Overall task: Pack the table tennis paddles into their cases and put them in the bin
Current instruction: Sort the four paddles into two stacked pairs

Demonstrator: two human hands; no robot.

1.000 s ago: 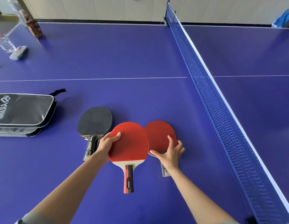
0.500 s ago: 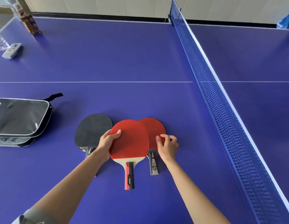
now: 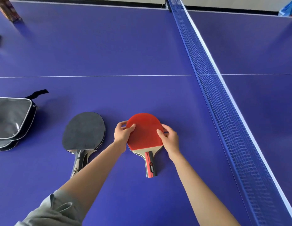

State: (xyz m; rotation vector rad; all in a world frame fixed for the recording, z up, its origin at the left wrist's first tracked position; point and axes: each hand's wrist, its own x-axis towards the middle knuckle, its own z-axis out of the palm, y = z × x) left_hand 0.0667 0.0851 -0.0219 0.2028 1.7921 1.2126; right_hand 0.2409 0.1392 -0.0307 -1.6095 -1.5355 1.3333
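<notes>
Two hands clasp the red paddle [image 3: 144,131] by its rim: the left hand [image 3: 122,136] pinches the left edge, the right hand [image 3: 169,139] the right. It lies flat near the table's [image 3: 109,46] near edge, handle pointing back at the person. The case [image 3: 11,119] lies well off toward the left edge, beyond the black paddle [image 3: 84,129], so the left hand is nearer it.

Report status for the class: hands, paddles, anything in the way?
Left hand and right hand both gripping the red rubber-faced paddle stack. Black rubber-faced paddle lying flat alongside. Black zip case shut, unblocked. No bin visible.
</notes>
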